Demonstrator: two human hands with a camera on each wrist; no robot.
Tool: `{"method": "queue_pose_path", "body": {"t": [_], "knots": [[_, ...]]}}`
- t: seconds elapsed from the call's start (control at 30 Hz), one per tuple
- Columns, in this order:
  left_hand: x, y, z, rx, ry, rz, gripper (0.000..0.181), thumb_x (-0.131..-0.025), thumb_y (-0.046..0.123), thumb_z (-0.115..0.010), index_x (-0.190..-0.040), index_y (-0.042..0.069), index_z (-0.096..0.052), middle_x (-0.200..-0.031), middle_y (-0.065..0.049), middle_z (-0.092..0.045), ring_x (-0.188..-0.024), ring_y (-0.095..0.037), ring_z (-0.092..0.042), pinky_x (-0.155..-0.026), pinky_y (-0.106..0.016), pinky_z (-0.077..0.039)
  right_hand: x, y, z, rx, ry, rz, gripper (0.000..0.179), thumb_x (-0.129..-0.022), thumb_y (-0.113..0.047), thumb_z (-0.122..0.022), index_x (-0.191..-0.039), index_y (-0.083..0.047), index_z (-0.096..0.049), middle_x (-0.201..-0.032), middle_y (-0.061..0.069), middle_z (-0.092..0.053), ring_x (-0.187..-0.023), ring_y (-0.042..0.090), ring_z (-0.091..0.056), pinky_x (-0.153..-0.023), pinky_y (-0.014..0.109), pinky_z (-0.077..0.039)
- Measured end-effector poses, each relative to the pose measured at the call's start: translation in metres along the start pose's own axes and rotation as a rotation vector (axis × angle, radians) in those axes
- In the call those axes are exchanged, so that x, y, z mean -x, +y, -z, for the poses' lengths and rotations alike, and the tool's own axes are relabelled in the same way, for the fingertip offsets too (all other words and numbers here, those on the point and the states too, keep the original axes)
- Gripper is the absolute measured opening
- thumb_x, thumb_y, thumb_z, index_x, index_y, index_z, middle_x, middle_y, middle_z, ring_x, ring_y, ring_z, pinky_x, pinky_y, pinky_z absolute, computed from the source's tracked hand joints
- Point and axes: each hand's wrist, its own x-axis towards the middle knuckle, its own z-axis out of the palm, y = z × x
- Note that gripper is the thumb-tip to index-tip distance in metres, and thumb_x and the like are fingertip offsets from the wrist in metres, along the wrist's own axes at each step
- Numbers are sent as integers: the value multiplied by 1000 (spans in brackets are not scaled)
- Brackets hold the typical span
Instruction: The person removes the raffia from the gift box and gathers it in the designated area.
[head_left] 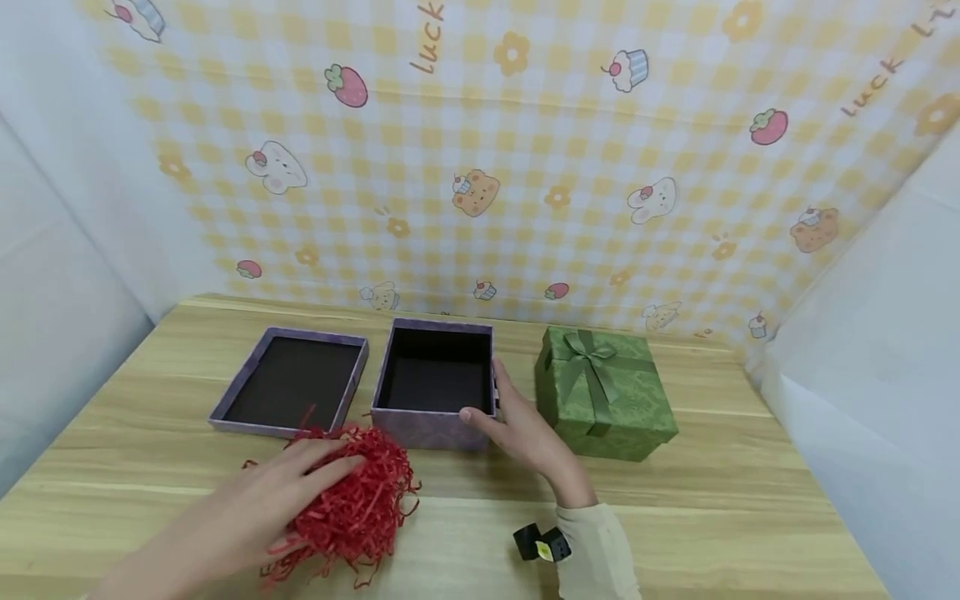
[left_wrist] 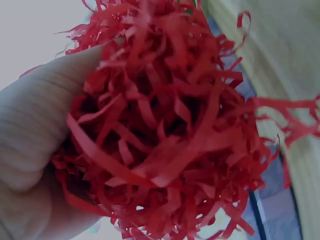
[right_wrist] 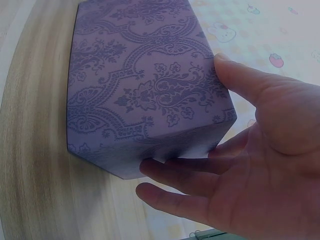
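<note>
My left hand (head_left: 277,504) grips a loose clump of red shredded paper (head_left: 356,500), just in front of the open box. In the left wrist view the crinkled strips (left_wrist: 165,120) fill most of the picture, with the thumb (left_wrist: 55,90) lying along them. My right hand (head_left: 528,429) holds the front right corner of a purple box (head_left: 427,429), thumb at the front rim and fingers along the right side. The box stands upright with its top open and a black inside. Its damask-like pattern shows on the wall (right_wrist: 145,75) in the right wrist view.
Left of the box lies a purple lid (head_left: 348,392), inside face up. A green gift box (head_left: 607,392) with a ribbon bow stands to the right. A small black object (head_left: 542,543) sits by the right sleeve (head_left: 596,550). Behind the wooden table hangs a checked cloth (head_left: 450,250).
</note>
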Motion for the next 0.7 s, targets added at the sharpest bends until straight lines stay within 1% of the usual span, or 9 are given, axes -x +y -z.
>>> {"method": "queue_pose_path", "body": {"t": [0.07,0.1,0.23,0.33,0.4,0.47,0.5,0.57,0.7], "knots": [[-2,3,-4,11,-10,-7,87,-55,10,-89,-132,10,-49,-123,-13,-51,-107,-32,-52,-66,-44,-53,-1,0,0,1,0,7,92,-90,-46,-57,-149,-13,5,-153,12,-8,-134,27,-25,-105,45,-27],[-3,4,-6,20,-26,3,86,-57,9,-87,-133,12,-48,-124,-12,-51,-108,-32,-52,-66,-44,-53,-1,0,-1,3,0,6,92,-90,-46,-57,-149,-13,5,-153,12,-8,-134,27,-25,-105,45,-27],[-8,10,-16,33,-29,-14,82,-61,9,-85,-134,15,-48,-125,-10,-51,-109,-32,-52,-69,-44,-53,-1,-1,-1,16,2,7,91,-90,-45,-56,-149,-12,5,-152,15,-10,-133,29,-27,-105,46,-26],[-11,14,-22,58,-65,18,77,-67,8,-82,-135,17,-48,-127,-9,-50,-112,-30,-51,-73,-46,-52,-1,0,0,21,2,6,91,-90,-45,-56,-149,-12,5,-152,15,-10,-133,30,-27,-105,45,-26],[-13,17,-25,76,-105,54,76,-70,3,-78,-137,20,-46,-130,-8,-49,-114,-29,-50,-76,-46,-51,-2,0,-1,21,4,4,91,-90,-45,-56,-150,-12,5,-152,15,-10,-134,29,-26,-106,45,-26],[-13,18,-27,86,-128,78,76,-73,2,-75,-139,23,-43,-133,-7,-47,-116,-28,-49,-79,-46,-50,-2,0,-1,17,5,5,91,-90,-45,-57,-150,-12,5,-152,14,-9,-135,28,-25,-106,45,-25],[-14,19,-28,88,-129,80,76,-75,0,-73,-140,23,-42,-134,-7,-46,-117,-27,-48,-80,-45,-50,-2,0,-1,13,5,6,91,-91,-44,-57,-149,-12,5,-152,14,-9,-135,28,-23,-106,45,-25],[-14,19,-32,88,-115,66,75,-76,2,-72,-141,24,-40,-136,-6,-45,-118,-26,-48,-80,-45,-50,-1,0,-2,8,6,7,91,-91,-44,-57,-149,-12,5,-152,14,-9,-135,27,-22,-106,45,-25],[-17,17,-40,77,-63,-3,77,-73,11,-78,-140,20,-42,-134,-9,-46,-117,-29,-48,-79,-46,-50,-1,0,-1,4,3,10,92,-90,-45,-57,-149,-12,6,-152,14,-8,-136,27,-22,-106,45,-24]]}}
